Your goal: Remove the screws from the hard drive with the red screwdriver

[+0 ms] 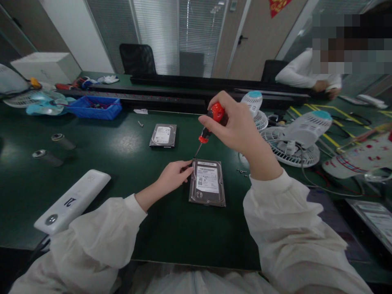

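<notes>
A hard drive (207,181) with a white label lies flat on the green table in front of me. My left hand (177,171) holds it by the upper part of its left edge, thumb on the side and fingers near the corner. In my right hand (234,122) is a red and black screwdriver (217,111), gripped by its handle and slanting down to the left. Its tip meets the drive's top left corner; whether a screw sits under it is too small to tell. Several small screws (241,171) lie to the right of the drive.
Farther back rests a second hard drive (163,135). A blue tray (95,108), two metal cylinders (45,157) and a white device marked 21 (73,200) are on the left. White fans (290,136) stand at right. Across the table sits a person (301,69).
</notes>
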